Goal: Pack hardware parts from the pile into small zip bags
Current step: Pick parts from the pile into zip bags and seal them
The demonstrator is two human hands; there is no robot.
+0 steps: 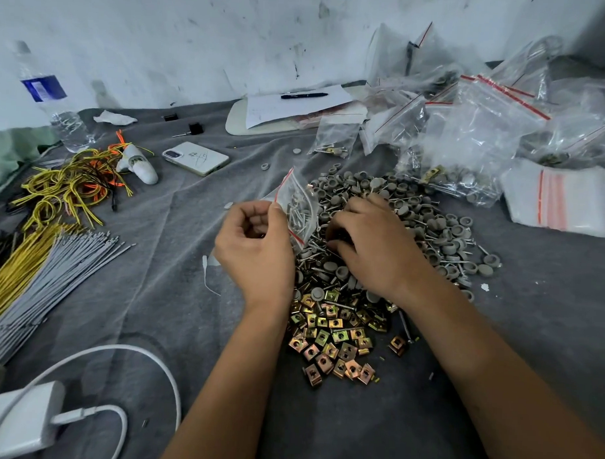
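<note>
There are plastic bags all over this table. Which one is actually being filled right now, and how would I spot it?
Start at the pile of grey caps and screws in the middle of the grey cloth. At its left edge the left hand pinches a small zip bag upright, while the right hand digs in the pile. Unlike the bags heaped at the right, it is held off the cloth and holds screws.

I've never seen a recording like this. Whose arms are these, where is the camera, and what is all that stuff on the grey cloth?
No machine here: a person works bare-handed, filmed by a camera worn on their head, looking down. The left hand pinches a small zip bag already holding screws. The right hand reaches into the pile of grey caps and screws. Nearer lie brass-coloured clips. A stack of empty bags lies at right; a phone and wire bundles lie at left.
</note>
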